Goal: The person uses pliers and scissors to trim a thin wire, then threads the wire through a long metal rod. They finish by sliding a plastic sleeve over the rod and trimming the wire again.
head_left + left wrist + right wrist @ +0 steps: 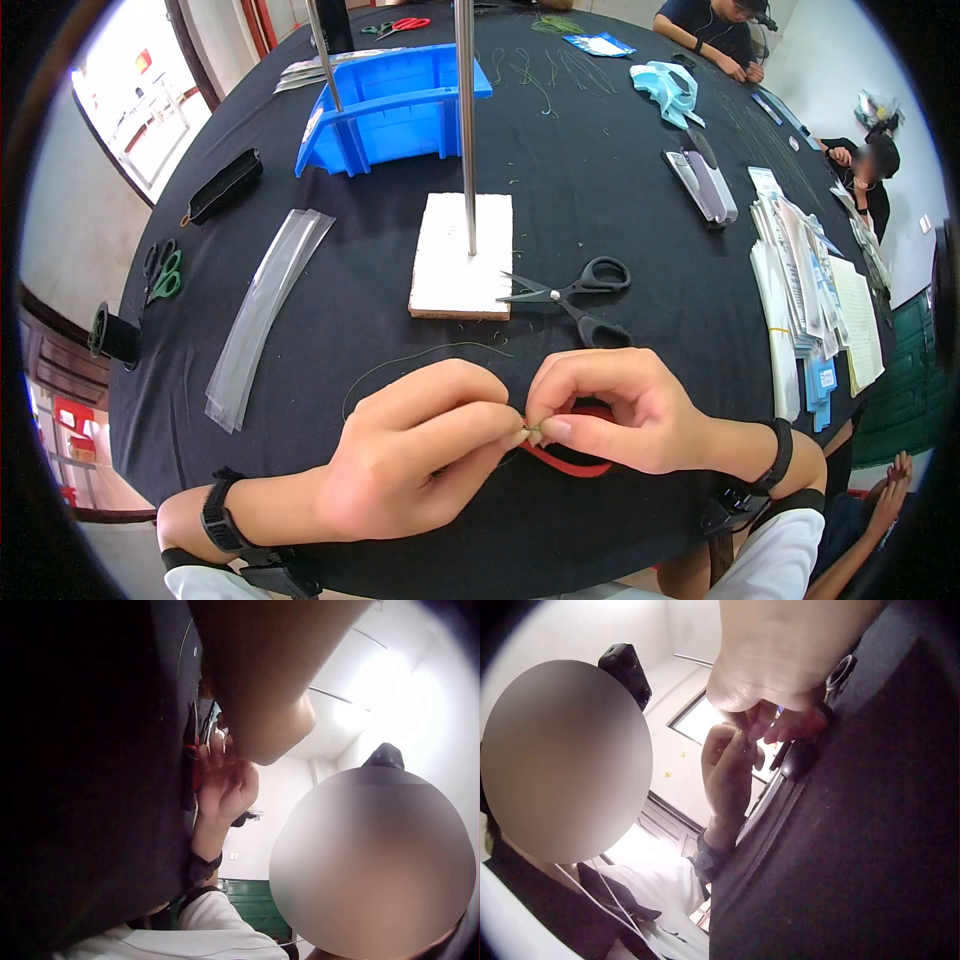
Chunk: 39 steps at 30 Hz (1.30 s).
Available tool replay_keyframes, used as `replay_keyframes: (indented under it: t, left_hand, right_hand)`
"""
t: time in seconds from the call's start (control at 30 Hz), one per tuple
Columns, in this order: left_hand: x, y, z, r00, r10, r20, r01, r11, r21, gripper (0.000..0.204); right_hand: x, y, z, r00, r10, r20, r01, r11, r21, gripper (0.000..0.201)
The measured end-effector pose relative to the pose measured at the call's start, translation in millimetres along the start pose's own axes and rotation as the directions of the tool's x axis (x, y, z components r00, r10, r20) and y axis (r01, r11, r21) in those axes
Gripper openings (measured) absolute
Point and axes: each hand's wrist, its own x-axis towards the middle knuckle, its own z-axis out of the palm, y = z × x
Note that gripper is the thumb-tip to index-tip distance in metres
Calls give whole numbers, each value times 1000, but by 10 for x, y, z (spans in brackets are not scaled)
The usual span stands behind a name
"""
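Close to the front of the table, my left hand [425, 450] and right hand [630, 415] meet fingertip to fingertip. Between them they pinch a thin green thread [535, 431], one hand on each side of a tiny visible bit; the rest is hidden by the fingers. Under the right hand lies a red loop-shaped handle [572, 468], partly covered by the fingers. A loose dark thread [425, 354] curves over the cloth just beyond the left hand. Black scissors [565, 295] lie spread beyond the right hand, blade tips at a white block [450, 250].
A metal rod [467, 120] rises from the block, with a blue bin [390, 120] behind it. Clear plastic sleeves [265, 310] and green-handled scissors [165, 275] lie left. On the right are a stapler [703, 180] and stacked packets [795, 270]. Other people sit around the table.
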Motion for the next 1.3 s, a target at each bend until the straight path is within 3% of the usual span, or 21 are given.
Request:
replay_keyframes:
  t: [0.17, 0.53, 0.63, 0.77, 0.87, 1.0, 1.1, 1.3]
  left_hand:
    - [-4, -15, 0, 1000, 2, 15, -3, 1000, 20, 17]
    - [-6, -50, 8, 959, 274, 72, -282, 940, 192, 26]
    - [5, -47, -4, 936, 337, 103, -352, 906, 235, 24]
    - [3, -63, 2, 867, 471, 159, -495, 788, 365, 22]
    - [30, -25, -2, 848, 507, 158, -523, 746, 412, 22]
    - [18, -14, -34, 874, 453, 177, -485, 790, 375, 25]
    - [7, -76, 9, 928, 370, 38, -367, 892, 264, 23]
    - [-8, -78, 9, 945, 325, 25, -322, 919, 229, 24]
  right_hand:
    - [4, -14, -18, 999, -48, -9, 47, 996, -80, 8]
    - [9, -19, -27, 997, -51, 54, 56, 994, -97, 7]
    - [5, -63, 6, 999, 39, 18, -39, 999, 0, 6]
    - [-6, -41, -15, 989, 130, 69, -137, 986, 93, 7]
    - [-2, -14, -45, 975, 178, 134, -202, 961, 188, 13]
    - [6, -21, -42, 969, 192, 156, -226, 942, 247, 15]
    - [4, -6, -30, 975, 178, 133, -209, 939, 272, 15]
    - [4, -9, -31, 984, 136, 115, -158, 965, 210, 13]
